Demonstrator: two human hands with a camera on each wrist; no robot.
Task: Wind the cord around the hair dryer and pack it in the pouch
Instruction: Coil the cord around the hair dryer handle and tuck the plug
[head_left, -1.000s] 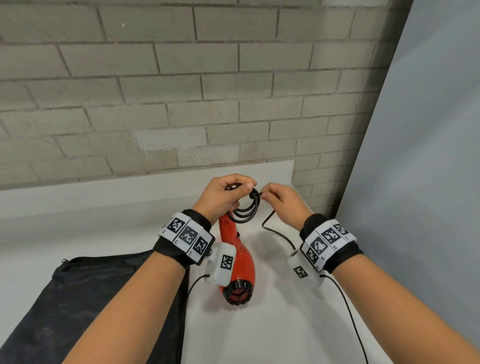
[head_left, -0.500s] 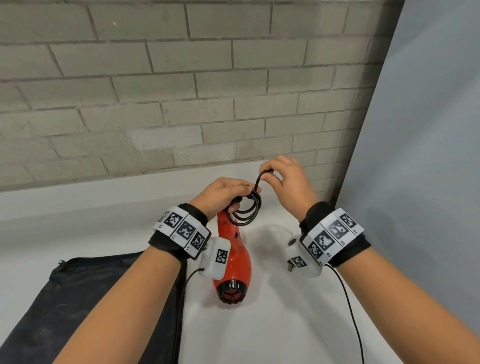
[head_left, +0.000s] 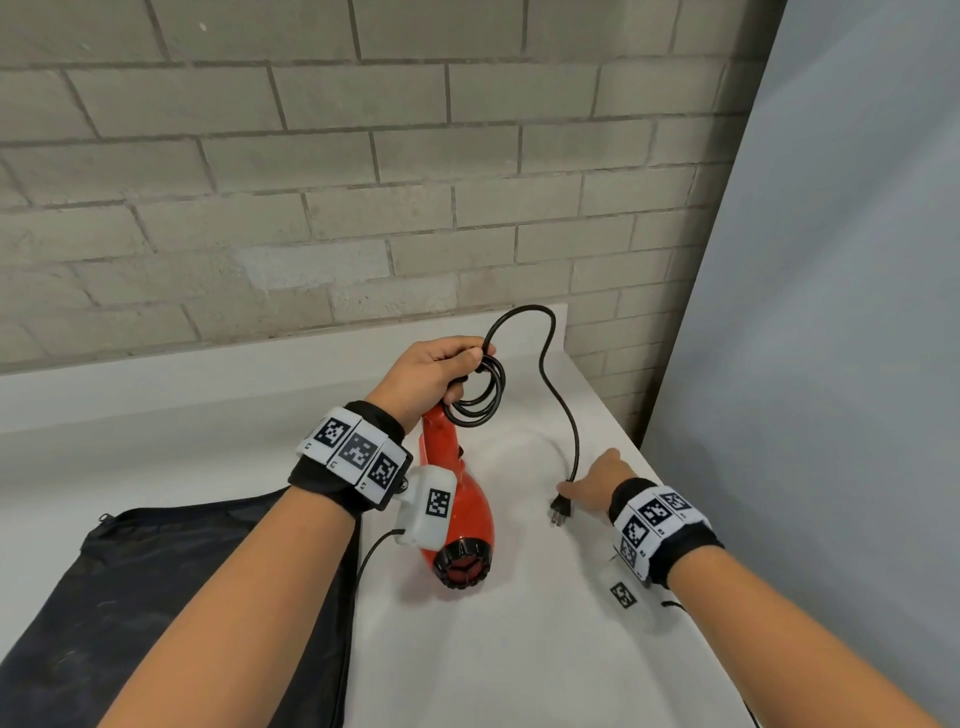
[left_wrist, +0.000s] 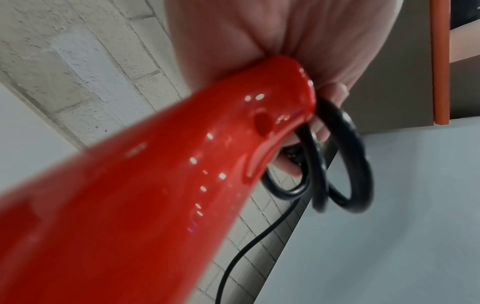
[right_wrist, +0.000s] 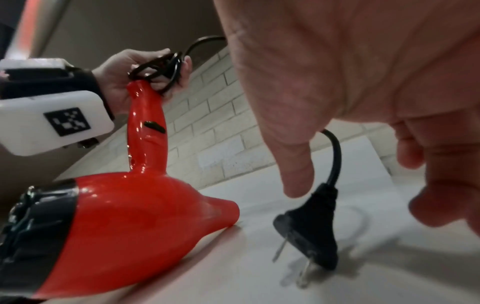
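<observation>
The left hand (head_left: 431, 371) grips the end of the red hair dryer (head_left: 457, 514) handle together with a few small coils of the black cord (head_left: 563, 410), fingers curled tight round both. The dryer's body rests on the white table (head_left: 519, 649) with its black rear grille toward the near edge and the handle slanting up and away toward the brick wall (head_left: 311, 182). From the coils the loose cord arcs up, then runs down to the right to the plug (head_left: 561, 512), which touches the table with its prongs (seen closest from the right wrist). The right hand (head_left: 595, 480) is at the plug, thumb against its black body, the other fingers loosely bent around it; a firm grip cannot be told. The black pouch (head_left: 156, 597) lies flat on the near left of the table, just beside the dryer.
</observation>
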